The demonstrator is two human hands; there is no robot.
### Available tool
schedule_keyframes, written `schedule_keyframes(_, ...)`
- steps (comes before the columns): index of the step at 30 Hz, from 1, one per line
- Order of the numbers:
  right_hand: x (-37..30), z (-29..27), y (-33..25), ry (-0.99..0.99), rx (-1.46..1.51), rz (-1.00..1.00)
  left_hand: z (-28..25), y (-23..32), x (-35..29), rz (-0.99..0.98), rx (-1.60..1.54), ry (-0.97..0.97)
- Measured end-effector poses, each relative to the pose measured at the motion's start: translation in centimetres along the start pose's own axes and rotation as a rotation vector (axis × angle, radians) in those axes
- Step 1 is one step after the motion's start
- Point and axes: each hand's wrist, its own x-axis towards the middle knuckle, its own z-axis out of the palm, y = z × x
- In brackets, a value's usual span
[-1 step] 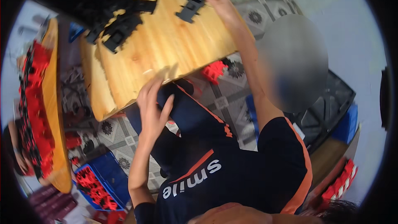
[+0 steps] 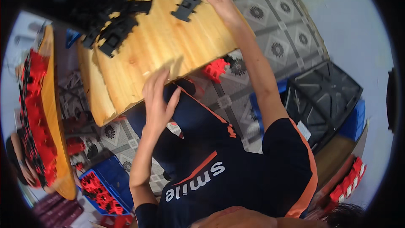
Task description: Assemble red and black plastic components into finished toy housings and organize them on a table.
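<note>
On the far part of the wooden table (image 2: 143, 57) lies a flat dark grey plastic part (image 2: 189, 2) with notched edges. My right hand (image 2: 222, 5) is at its right end, fingers spread and thumb tip at the part's edge; whether the thumb presses on it I cannot tell. My left hand (image 2: 158, 95) rests by the table's near edge with thumb and fingers apart and nothing in it. Left of the flat part, several black plastic parts (image 2: 118, 33) lie in a heap that runs back into shadow.
A red plastic piece (image 2: 216, 69) is on the patterned floor beneath the table's near edge. To the left stands an orange-rimmed table (image 2: 52, 101) loaded with red and black parts, beside a blue bin (image 2: 120, 179) of red pieces. A black crate (image 2: 325, 97) stands at right.
A blurred grey oval on the right is gone, uncovering the black crate and floor. My right hand's fingers are now more spread at the grey part's end. The whole view has shifted slightly.
</note>
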Motion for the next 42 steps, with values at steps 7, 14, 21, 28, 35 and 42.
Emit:
schedule_keyframes(7,-3.5,-11.5,3.9,0.689,0.293,0.239,6.0,-2.9,9.8,0.245,0.34,-0.295)
schedule_keyframes(14,-14.5,-13.9,26.2,0.565,-0.207,0.416,4.0,-2.4,10.7,0.16,0.474,-0.405)
schedule_keyframes(21,-14.8,-7.0,30.8,-0.23,-0.826,0.725,7.0,4.0,6.2,0.878,0.153,-0.418)
schedule_keyframes(28,-7.8,-8.3,37.4,-0.273,-0.521,0.804,6.7,2.3,5.7,0.176,-0.023,-0.783)
schedule_keyframes(35,-5.3,-6.2,41.0,-0.308,-0.429,0.705,10.4,-4.2,-2.0,-0.025,-0.797,-0.185)
schedule_keyframes(42,-4.4,-3.8,38.7,-0.189,0.208,0.603,20.7,-13.8,1.3,-0.943,-0.828,0.098)
